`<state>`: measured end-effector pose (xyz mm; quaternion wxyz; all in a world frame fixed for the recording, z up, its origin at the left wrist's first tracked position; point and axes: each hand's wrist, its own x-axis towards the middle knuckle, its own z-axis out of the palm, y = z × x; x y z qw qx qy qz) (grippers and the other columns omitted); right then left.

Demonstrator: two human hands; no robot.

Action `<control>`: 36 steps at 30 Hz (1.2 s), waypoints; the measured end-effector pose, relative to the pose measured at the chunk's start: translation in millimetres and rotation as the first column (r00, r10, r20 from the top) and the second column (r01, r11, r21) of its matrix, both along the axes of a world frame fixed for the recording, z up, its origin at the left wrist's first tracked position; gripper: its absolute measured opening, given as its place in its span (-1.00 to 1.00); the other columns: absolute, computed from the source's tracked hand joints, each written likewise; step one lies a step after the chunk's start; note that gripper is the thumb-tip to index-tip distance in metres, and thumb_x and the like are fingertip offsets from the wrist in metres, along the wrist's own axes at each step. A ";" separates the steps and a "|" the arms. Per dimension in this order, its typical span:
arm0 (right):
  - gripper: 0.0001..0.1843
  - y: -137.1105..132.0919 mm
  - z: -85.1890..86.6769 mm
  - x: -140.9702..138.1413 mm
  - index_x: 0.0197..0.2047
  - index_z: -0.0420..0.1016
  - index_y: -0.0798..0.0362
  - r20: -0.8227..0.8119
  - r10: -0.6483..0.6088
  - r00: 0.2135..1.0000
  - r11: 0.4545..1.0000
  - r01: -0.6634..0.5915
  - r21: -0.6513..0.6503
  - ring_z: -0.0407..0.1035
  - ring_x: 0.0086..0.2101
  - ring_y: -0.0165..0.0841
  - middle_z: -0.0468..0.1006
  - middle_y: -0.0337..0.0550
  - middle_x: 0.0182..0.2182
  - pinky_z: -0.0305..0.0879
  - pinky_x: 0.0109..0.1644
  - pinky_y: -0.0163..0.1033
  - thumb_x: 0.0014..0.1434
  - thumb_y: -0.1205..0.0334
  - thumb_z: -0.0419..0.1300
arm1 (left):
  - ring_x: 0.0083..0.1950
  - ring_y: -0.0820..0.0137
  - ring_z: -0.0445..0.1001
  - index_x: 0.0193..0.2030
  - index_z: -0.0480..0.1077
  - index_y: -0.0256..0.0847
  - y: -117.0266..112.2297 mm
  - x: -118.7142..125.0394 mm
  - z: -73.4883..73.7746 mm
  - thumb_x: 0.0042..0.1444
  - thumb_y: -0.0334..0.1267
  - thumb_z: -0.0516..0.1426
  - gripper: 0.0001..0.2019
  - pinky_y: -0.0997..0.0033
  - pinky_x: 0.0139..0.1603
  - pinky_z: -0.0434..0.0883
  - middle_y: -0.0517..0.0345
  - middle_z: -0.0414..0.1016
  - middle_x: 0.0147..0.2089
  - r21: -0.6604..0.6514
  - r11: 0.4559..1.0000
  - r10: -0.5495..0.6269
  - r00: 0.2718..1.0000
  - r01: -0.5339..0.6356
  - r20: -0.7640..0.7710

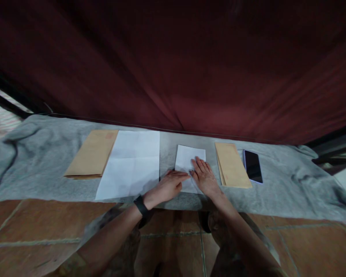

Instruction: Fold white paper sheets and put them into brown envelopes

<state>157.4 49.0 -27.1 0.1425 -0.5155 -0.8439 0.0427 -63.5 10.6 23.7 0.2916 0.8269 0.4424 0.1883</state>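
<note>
A small folded white paper (187,157) lies on the grey cloth (40,157) in front of me. My right hand (204,177) rests flat on its right part, fingers stretched out and together. My left hand (167,186) presses the paper's lower left edge with its index finger extended and the other fingers curled. A black band sits on my left wrist. Neither hand lifts anything.
A large unfolded white sheet (131,163) lies left of my hands, with a stack of brown envelopes (92,154) beyond it. More brown envelopes (232,164) and a dark phone (253,166) lie to the right. A dark red curtain (173,65) hangs behind. Tiled floor (46,227) below.
</note>
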 end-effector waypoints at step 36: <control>-0.57 -1.8 28.3 34.9 -0.06 0.65 0.01 -0.554 -0.271 0.787 0.899 0.001 -0.438 0.56 -0.08 -0.09 0.70 -0.04 -0.15 0.47 0.04 0.00 0.31 -0.11 0.12 | -0.20 0.24 0.55 -0.23 0.58 -0.27 57.6 -27.8 -10.5 0.19 0.07 0.10 -0.58 0.32 -0.13 0.50 0.08 0.65 -0.22 -0.360 0.918 0.253 0.943 -0.164 0.214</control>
